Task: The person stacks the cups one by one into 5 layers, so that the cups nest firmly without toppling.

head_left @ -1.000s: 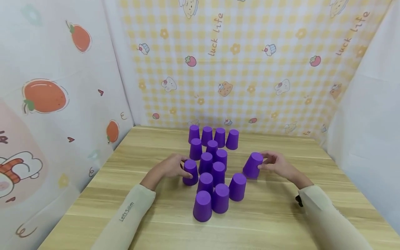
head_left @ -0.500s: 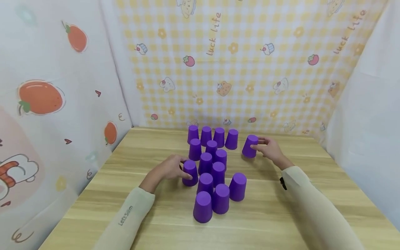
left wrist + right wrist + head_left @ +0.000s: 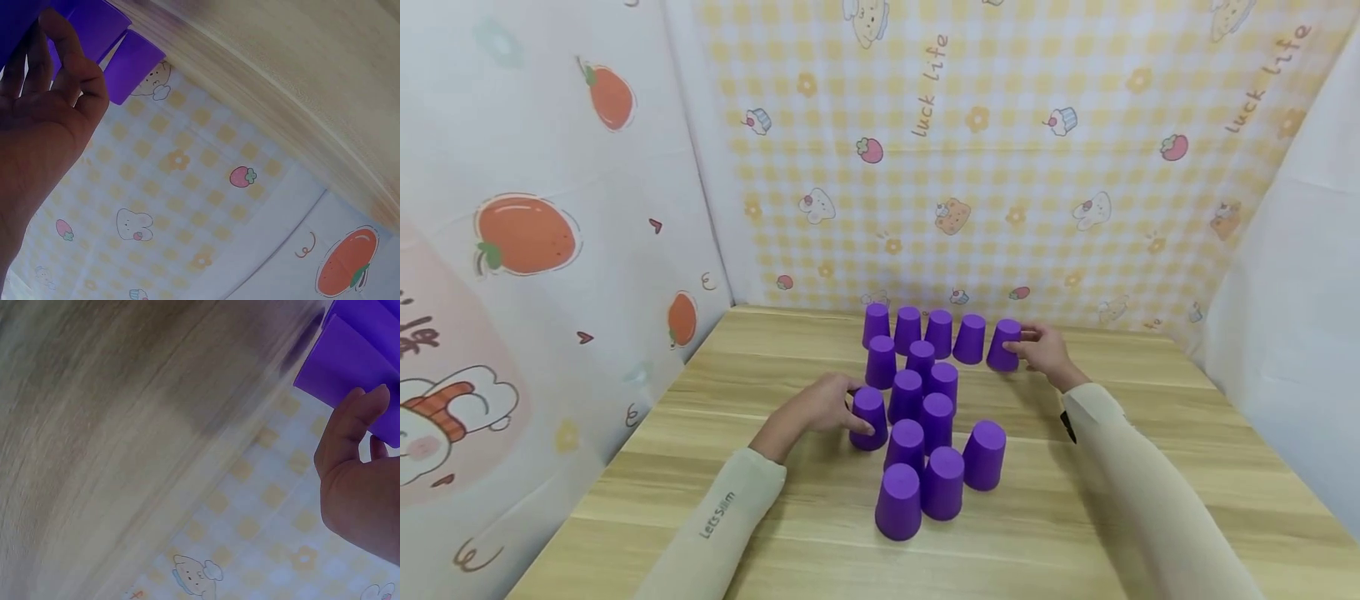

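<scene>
Upside-down purple cups stand on the wooden table. With thumb and fingers, my right hand (image 3: 1047,352) grips the cup (image 3: 1004,347) at the right end of the back row. In the right wrist view the fingers (image 3: 350,422) lie against that purple cup (image 3: 340,362). My left hand (image 3: 829,403) holds another cup (image 3: 869,417) left of the middle group, its thumb across the front. From the left wrist, part of the left hand (image 3: 53,119) is seen curled beside purple cups (image 3: 131,65).
Several upright cups run down the middle in staggered pairs, the nearest cup (image 3: 898,503) at the front. One cup (image 3: 985,457) stands to the front right. A checked cloth wall (image 3: 970,183) rises behind the table (image 3: 820,533), with a white printed one (image 3: 625,183) at left.
My right hand has carried its cup from beside the middle group back to the right end of the back row. The left hand stays at its cup; the head view shifts slightly.
</scene>
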Tool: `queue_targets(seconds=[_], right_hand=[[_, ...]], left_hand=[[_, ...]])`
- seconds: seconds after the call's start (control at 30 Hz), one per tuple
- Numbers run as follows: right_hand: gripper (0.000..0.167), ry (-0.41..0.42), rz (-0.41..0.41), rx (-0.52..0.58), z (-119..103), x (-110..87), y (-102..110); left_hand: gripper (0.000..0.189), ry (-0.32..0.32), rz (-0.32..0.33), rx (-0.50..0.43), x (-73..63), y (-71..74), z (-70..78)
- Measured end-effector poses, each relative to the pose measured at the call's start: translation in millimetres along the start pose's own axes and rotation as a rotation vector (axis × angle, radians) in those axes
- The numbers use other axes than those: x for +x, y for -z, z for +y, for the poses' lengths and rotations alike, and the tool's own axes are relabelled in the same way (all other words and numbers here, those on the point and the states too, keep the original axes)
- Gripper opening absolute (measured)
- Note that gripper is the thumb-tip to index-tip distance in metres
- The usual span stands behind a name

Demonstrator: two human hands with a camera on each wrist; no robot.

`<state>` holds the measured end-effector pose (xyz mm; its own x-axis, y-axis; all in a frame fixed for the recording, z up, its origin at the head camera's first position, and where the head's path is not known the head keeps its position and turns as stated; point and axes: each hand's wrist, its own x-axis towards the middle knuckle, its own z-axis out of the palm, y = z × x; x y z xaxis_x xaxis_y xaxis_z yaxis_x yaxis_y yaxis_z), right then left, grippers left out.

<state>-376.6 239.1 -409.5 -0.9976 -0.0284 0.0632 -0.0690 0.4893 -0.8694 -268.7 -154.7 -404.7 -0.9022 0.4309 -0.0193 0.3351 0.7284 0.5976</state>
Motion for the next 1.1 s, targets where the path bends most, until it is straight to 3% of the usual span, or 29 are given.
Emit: queue_targets(seconds=[0.3,0.63,1.1], right_hand=[[0.062,0.007,0.017,-0.031,9,-0.2,5],[0.058,0.054,-0.016,0.003,10,1.9,4],[0.058,0.062,-0.113,-0.028,6,-43.0,16]], left_hand=[[0.057,-0.003,-0.005,-0.006,0.6,-2.7,6.1],[0.059,-0.007,0.02,-0.005,-3.8,-1.2,3.1],[0.057,-0.011,-0.006,-0.017,-1.6,-2.0,-2.0]])
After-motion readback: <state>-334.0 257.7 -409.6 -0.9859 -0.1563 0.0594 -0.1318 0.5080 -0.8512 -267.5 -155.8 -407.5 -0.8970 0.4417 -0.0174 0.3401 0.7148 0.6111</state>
